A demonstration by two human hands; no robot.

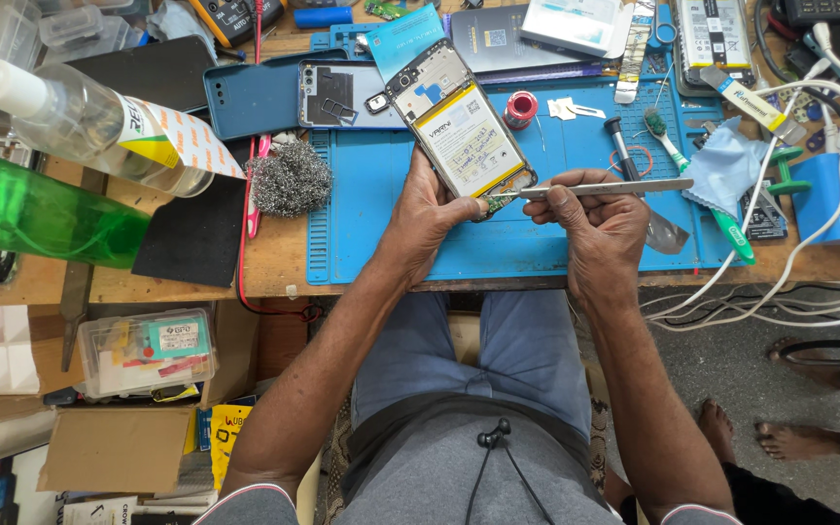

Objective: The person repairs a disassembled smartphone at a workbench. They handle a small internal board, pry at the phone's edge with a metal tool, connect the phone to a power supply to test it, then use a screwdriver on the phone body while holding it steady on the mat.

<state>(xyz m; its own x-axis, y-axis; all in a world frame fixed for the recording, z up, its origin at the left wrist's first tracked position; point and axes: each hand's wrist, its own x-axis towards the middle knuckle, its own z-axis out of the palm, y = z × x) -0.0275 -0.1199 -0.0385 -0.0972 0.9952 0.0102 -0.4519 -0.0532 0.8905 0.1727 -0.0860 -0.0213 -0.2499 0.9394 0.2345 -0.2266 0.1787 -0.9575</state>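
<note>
My left hand (pixel 427 216) grips the lower end of an opened phone (pixel 459 126), which lies back-up over the blue work mat (pixel 576 243) with its yellow-edged battery showing. My right hand (pixel 597 226) pinches metal tweezers (pixel 603 189). Their tips touch the small board at the phone's bottom edge, next to my left thumb.
A blue phone back cover (pixel 255 97), steel wool (pixel 290 179), a red solder spool (pixel 520 109), a green toothbrush (pixel 702 185) and a blue cloth (pixel 731 165) lie around. Clear and green bottles (pixel 41 209) stand left. White cables (pixel 789 282) hang right. Another person's bare feet (pixel 789 439) are on the floor.
</note>
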